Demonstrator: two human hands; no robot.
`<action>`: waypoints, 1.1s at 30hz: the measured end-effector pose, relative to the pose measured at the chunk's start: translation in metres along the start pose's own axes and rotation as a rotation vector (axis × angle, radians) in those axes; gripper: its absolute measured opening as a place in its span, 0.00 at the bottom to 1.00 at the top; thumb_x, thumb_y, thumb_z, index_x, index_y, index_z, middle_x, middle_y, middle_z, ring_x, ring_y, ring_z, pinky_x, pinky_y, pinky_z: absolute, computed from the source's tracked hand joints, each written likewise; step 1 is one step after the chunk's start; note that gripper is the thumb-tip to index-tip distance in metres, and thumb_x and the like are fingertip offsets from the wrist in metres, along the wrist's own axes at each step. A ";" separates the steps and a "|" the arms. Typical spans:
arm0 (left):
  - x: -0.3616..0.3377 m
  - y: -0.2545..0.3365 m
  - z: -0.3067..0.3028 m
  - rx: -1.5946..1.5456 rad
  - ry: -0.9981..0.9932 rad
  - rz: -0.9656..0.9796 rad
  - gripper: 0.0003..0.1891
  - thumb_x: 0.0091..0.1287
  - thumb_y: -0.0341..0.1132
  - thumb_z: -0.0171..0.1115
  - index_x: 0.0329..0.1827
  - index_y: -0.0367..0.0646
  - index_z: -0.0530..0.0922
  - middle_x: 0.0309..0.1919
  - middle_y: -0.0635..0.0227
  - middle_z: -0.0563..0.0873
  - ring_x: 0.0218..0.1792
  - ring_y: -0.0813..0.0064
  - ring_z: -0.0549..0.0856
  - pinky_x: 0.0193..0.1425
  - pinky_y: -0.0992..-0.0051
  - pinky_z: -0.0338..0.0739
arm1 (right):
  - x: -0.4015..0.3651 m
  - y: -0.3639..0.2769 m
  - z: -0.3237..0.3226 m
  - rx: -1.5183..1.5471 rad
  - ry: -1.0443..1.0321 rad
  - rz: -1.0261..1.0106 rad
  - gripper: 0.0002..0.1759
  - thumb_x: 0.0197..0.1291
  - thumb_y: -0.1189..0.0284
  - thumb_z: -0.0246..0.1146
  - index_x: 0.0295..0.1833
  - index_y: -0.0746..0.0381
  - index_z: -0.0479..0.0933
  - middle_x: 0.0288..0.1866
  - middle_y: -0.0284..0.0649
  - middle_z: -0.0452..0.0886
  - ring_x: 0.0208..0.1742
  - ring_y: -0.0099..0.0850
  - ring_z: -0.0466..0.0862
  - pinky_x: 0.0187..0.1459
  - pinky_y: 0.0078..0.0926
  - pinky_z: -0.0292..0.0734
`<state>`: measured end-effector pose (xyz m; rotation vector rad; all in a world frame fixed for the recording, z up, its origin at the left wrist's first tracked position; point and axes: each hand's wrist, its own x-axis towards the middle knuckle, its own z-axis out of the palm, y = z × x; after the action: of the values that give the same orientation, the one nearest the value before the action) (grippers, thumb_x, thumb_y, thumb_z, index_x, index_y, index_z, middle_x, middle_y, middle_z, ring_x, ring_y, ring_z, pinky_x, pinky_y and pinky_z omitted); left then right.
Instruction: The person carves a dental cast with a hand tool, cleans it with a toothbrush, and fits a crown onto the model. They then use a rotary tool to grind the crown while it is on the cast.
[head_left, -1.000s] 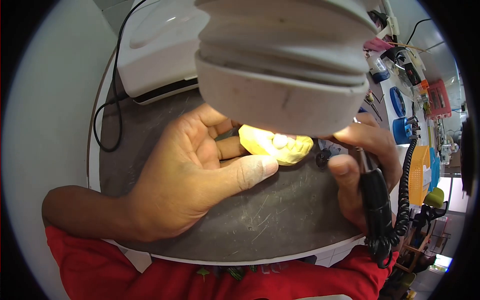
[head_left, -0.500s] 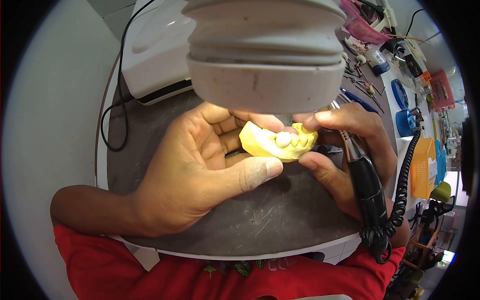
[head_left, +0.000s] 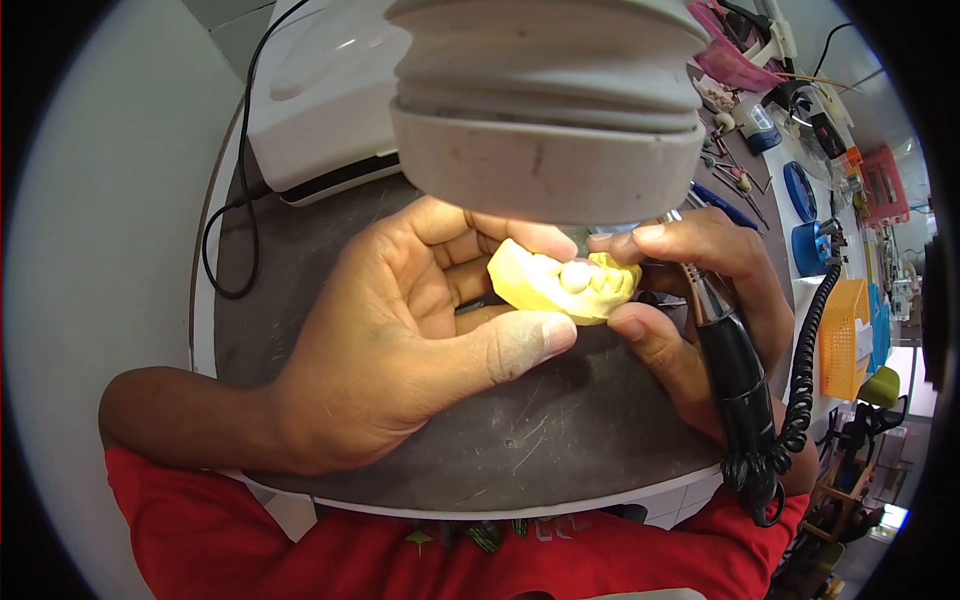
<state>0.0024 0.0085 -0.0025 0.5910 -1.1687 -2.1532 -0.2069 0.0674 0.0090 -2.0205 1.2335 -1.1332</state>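
Observation:
A yellow plaster dental model (head_left: 525,283) with one whiter tooth crown (head_left: 575,277) is gripped between the thumb and fingers of my left hand (head_left: 400,320). Grey dust coats that thumb's tip. My right hand (head_left: 700,300) holds a black dental handpiece (head_left: 735,370) with a metal front end, tucked across the fingers. Its thumb and forefinger also touch the right end of the model. The handpiece's working tip is hidden behind the fingers. A coiled cord (head_left: 808,370) runs up from the handpiece's rear end.
A large grey-white ribbed hose nozzle (head_left: 545,165) hangs just above the model. Behind, on the left, stands a white machine (head_left: 330,110) with a black cable. Several burs (head_left: 735,175), a blue pen (head_left: 727,203) and an orange basket (head_left: 845,335) lie to the right.
The model and the fingers around it have shifted slightly right in view, and the nozzle also appears further right. Both grips look the same.

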 end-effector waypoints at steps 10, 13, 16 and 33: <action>0.002 0.001 -0.001 0.024 -0.042 -0.006 0.20 0.60 0.20 0.59 0.56 0.34 0.68 0.55 0.52 0.77 0.58 0.69 0.78 0.65 0.70 0.70 | 0.000 -0.007 -0.011 -0.316 -0.137 -0.189 0.19 0.64 0.64 0.57 0.53 0.67 0.67 0.42 0.50 0.77 0.44 0.35 0.78 0.50 0.35 0.75; 0.000 0.004 -0.001 -0.007 -0.029 -0.055 0.21 0.61 0.20 0.58 0.58 0.32 0.67 0.55 0.52 0.78 0.58 0.68 0.78 0.65 0.69 0.70 | -0.002 0.001 -0.003 -0.001 -0.008 -0.247 0.20 0.57 0.69 0.66 0.45 0.62 0.61 0.36 0.49 0.77 0.42 0.39 0.80 0.54 0.43 0.75; 0.000 0.007 -0.001 0.017 -0.039 -0.107 0.21 0.61 0.20 0.58 0.58 0.31 0.67 0.55 0.52 0.78 0.57 0.68 0.78 0.65 0.69 0.70 | -0.001 0.000 -0.004 0.041 -0.021 -0.227 0.21 0.57 0.67 0.65 0.46 0.63 0.61 0.33 0.46 0.75 0.42 0.38 0.81 0.53 0.42 0.77; -0.001 0.005 0.001 -0.016 -0.015 -0.060 0.20 0.61 0.20 0.57 0.57 0.29 0.67 0.53 0.49 0.78 0.56 0.66 0.79 0.63 0.69 0.73 | -0.004 -0.005 -0.004 0.057 -0.085 -0.156 0.19 0.59 0.70 0.64 0.48 0.63 0.61 0.35 0.45 0.72 0.47 0.37 0.79 0.54 0.49 0.78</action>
<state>0.0041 0.0074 0.0022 0.6120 -1.1543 -2.2190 -0.2083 0.0734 0.0134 -2.1289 1.0058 -1.1278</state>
